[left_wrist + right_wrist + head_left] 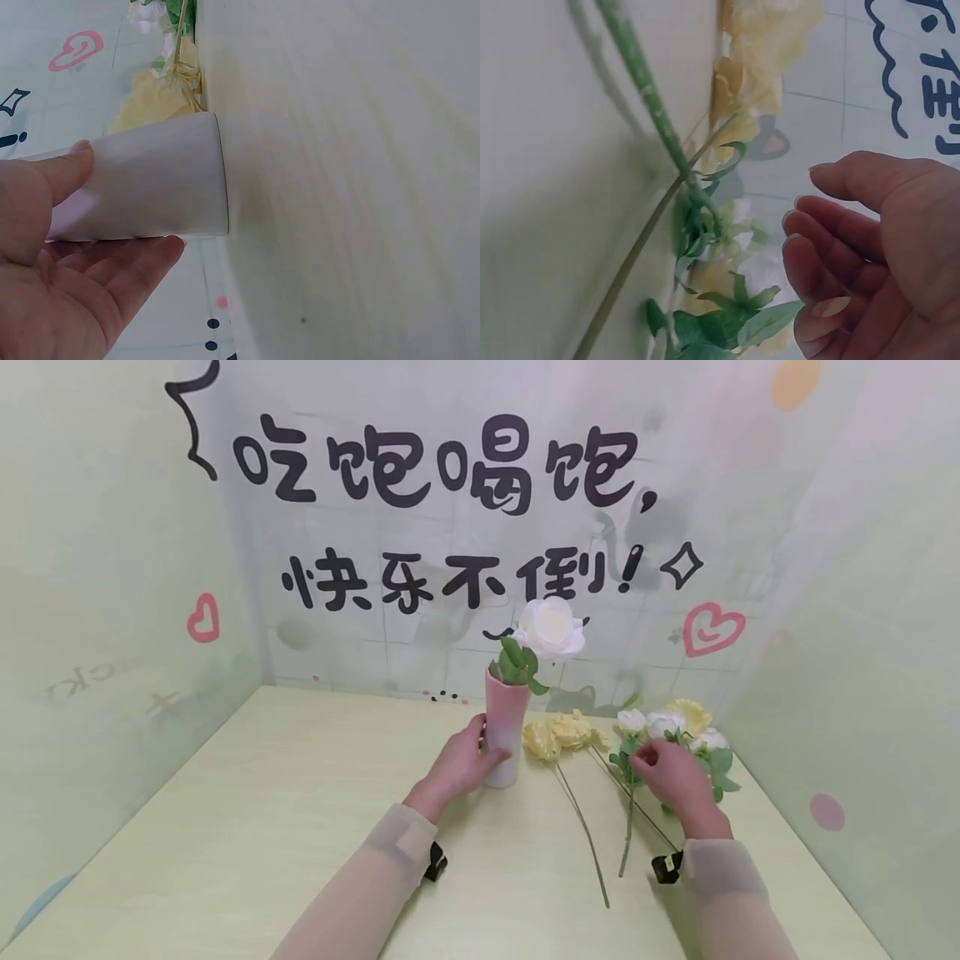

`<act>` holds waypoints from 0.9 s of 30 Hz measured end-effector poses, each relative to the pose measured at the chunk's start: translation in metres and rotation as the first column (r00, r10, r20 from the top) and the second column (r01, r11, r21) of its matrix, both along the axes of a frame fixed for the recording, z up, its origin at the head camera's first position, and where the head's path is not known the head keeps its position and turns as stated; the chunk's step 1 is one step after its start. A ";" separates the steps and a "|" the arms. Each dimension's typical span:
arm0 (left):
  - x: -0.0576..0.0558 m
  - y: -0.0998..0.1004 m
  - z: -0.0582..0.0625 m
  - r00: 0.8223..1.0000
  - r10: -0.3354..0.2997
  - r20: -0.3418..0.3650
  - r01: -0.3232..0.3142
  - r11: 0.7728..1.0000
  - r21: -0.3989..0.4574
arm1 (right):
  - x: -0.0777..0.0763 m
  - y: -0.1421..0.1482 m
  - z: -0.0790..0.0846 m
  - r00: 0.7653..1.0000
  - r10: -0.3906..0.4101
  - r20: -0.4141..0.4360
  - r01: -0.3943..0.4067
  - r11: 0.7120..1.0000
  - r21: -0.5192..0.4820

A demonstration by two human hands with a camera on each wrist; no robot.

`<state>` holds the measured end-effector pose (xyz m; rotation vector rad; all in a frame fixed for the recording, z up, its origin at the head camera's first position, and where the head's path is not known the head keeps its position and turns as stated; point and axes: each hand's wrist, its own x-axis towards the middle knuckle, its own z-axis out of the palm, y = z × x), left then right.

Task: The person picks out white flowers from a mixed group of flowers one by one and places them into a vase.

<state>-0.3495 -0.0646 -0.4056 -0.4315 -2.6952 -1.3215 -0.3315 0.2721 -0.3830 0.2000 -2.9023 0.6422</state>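
Observation:
A tall vase (503, 727), pink at the top and fading to white, stands upright on the table. My left hand (463, 762) grips its lower part, thumb on the near side and fingers around the other side. In the left wrist view the vase's pale base (165, 180) meets the tabletop. A white rose (550, 627) with green leaves rises from the vase mouth. Over the flowers on the right hovers my right hand (675, 777), its fingers loosely bent. The right wrist view shows a gap between thumb and fingers. Beside it a green-stemmed white flower (631, 721) lies on the table.
Two yellow flowers (558, 735) with long thin stems lie right of the vase. More white and yellow flowers (690, 717) are bunched near the right wall. Printed walls enclose the pale table (300, 827) at the back and both sides.

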 end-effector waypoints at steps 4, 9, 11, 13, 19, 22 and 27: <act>0.000 0.000 0.000 1.000 0.008 0.014 -0.008 1.000 -0.004 | -0.003 0.004 -0.007 0.998 -0.019 0.054 0.017 0.999 0.037; 0.000 0.000 0.000 1.000 0.013 0.016 -0.013 1.000 -0.008 | -0.005 0.007 -0.018 0.987 -0.047 0.153 0.042 0.998 0.035; 0.000 0.000 0.000 1.000 0.008 0.010 -0.008 1.000 -0.006 | -0.004 0.006 -0.021 0.983 -0.063 0.174 0.057 0.998 0.037; 0.000 0.000 0.000 1.000 0.001 0.004 -0.001 1.000 0.000 | -0.003 0.005 -0.023 0.982 -0.074 0.176 0.068 0.997 0.042; 0.001 0.000 0.000 1.000 0.004 0.014 -0.004 1.000 -0.004 | -0.003 0.002 -0.027 0.974 -0.085 0.211 0.080 0.996 0.034; 0.000 0.000 0.001 1.000 0.007 0.023 -0.007 1.000 -0.008 | -0.004 0.001 -0.028 0.971 -0.088 0.224 0.083 0.996 0.030; 0.001 0.000 0.000 1.000 0.003 0.015 -0.003 1.000 -0.002 | -0.005 0.000 -0.027 0.971 -0.089 0.222 0.090 0.996 0.006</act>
